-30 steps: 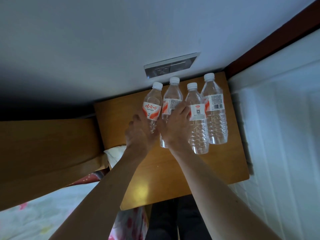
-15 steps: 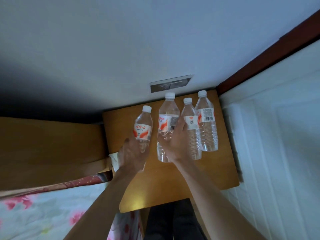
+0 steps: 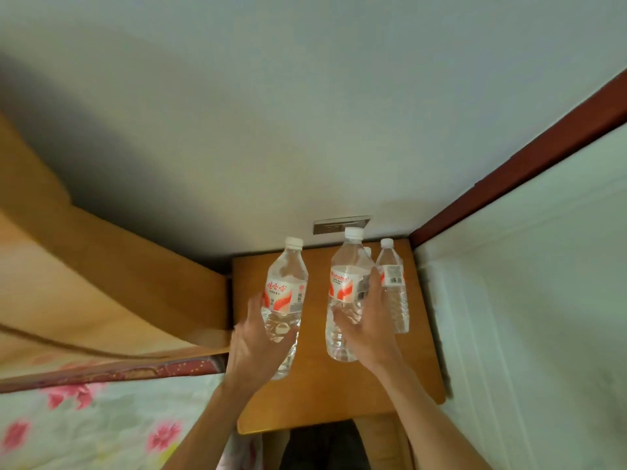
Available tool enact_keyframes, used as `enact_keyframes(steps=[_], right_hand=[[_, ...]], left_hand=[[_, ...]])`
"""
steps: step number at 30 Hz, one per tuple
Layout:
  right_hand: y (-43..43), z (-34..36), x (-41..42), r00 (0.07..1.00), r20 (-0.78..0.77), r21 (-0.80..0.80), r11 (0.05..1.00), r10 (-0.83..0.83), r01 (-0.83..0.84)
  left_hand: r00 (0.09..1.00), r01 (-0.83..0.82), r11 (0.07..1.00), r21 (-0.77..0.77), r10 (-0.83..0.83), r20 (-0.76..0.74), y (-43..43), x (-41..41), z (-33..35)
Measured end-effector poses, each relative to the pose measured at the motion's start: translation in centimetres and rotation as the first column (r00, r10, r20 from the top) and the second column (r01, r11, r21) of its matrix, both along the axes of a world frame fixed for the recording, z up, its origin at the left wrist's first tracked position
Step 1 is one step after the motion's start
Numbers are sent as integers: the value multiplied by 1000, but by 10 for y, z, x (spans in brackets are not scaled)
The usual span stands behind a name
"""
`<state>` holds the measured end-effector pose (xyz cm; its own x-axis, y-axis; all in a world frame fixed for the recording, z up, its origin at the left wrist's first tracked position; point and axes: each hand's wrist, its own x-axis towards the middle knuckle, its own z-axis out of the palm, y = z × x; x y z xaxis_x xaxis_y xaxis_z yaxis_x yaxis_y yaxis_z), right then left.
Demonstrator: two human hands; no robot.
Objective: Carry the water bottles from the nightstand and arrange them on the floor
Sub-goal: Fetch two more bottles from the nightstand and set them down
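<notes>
Above the wooden nightstand (image 3: 339, 395), my left hand (image 3: 254, 344) grips a clear water bottle (image 3: 286, 286) with a red and white label, lifted off the top. Another labelled bottle (image 3: 346, 283) is held up in my right hand (image 3: 369, 327). Two more bottles stay upright at the nightstand's back right. One (image 3: 393, 286) is in plain sight. Of the other, only the cap (image 3: 367, 251) shows, behind the bottle in my right hand.
A wooden headboard (image 3: 101, 283) and a bed with a floral sheet (image 3: 84, 422) lie to the left. A wall socket plate (image 3: 341, 224) sits above the nightstand. A white panelled surface (image 3: 526, 300) with a dark red frame stands to the right.
Both hands have lifted their bottles off the nightstand and drawn them nearer to me. The camera has tilted up, so the nightstand sits lower in view.
</notes>
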<state>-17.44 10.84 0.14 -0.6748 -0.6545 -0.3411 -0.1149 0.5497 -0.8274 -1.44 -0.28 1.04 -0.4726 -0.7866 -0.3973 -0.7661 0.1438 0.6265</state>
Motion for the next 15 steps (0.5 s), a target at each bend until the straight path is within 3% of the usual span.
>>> enact_keyframes(steps=[4,15], right_hand=[[8,41,-4,1000,15,-123,992,-3,5],[21,141,-10,998,-22,-230,971,59,-63]], left_hand=[[989,-84,996,42,89,-116,0,0,31],[923,-134,987,89,157,-352,17,9,116]])
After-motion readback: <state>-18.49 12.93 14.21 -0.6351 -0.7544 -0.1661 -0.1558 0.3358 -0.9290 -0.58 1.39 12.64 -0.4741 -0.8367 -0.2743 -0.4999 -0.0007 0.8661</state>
